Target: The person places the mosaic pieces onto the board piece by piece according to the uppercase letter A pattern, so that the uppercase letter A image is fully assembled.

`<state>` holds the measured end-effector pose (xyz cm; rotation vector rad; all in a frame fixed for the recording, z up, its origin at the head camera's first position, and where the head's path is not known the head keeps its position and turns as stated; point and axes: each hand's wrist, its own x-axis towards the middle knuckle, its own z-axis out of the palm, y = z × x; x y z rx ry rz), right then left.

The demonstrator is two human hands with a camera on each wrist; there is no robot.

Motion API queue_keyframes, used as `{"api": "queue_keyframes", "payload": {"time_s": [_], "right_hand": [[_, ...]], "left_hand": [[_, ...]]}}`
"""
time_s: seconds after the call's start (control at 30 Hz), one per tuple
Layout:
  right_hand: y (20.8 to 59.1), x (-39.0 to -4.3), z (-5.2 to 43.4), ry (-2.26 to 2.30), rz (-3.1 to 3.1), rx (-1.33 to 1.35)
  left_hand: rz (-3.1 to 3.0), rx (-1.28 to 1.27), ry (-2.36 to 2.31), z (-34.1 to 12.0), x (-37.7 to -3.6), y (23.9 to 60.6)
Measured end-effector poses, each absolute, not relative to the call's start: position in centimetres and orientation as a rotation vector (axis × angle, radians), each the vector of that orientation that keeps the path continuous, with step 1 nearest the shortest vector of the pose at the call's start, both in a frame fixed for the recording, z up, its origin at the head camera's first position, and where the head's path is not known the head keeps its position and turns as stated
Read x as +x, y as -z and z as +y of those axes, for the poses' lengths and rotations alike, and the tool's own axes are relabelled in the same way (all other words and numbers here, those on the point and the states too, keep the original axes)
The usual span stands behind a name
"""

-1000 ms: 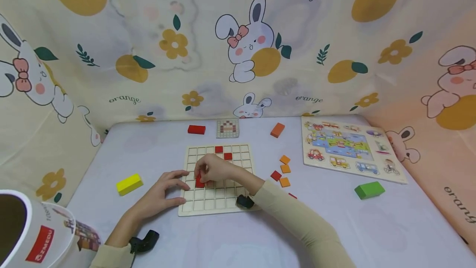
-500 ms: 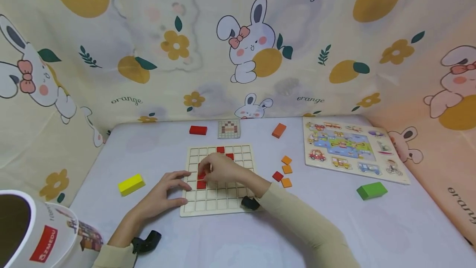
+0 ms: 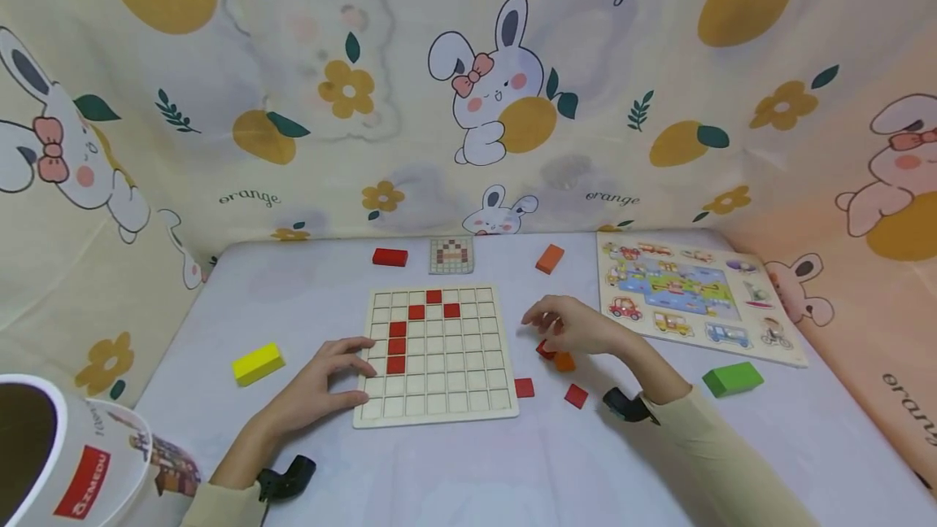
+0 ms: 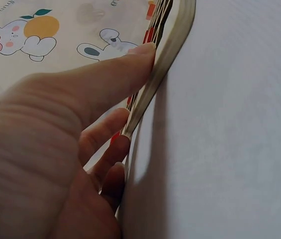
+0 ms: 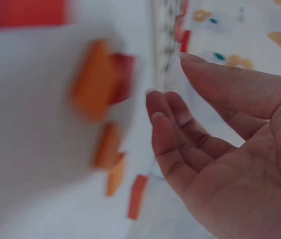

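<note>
A wooden grid board (image 3: 457,360) lies in front of me, with several red square tiles (image 3: 396,346) set in its cells in a bent line. My left hand (image 3: 322,376) rests along the board's left edge; in the left wrist view its thumb (image 4: 125,69) and fingertips touch the rim. To the right of the board, my right hand (image 3: 578,328) hovers over loose tiles, its thumb and fingers apart and nothing between them. Under it show a red tile (image 3: 545,350) and an orange tile (image 3: 564,361); the right wrist view has more orange tiles (image 5: 108,144).
Two loose red tiles (image 3: 575,395) lie nearer me. A patterned card (image 3: 451,255) stands between a red block (image 3: 390,257) and an orange block (image 3: 550,259). A vehicle puzzle (image 3: 669,295), green block (image 3: 732,379), yellow block (image 3: 258,363) and large tub (image 3: 110,462) surround the area.
My right hand has left the board's left side and swung right over the loose tiles, uncovering the red tiles in the cells. The left hand stays in place.
</note>
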<state>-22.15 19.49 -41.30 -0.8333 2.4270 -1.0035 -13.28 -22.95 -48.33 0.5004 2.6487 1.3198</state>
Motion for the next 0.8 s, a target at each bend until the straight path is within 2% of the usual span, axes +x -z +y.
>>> {"api": "queue_keyframes", "payload": {"time_s": [0.37, 0.8], "right_hand": [[43.2, -21.6, 20.9, 0.997, 2.439, -0.844], [43.2, -22.0, 20.1, 0.982, 2.437, -0.873]], "left_hand": [[2.649, 0.530, -1.334, -23.0, -13.3, 48.5], [2.664, 0.527, -1.321, -23.0, -13.3, 48.3]]}}
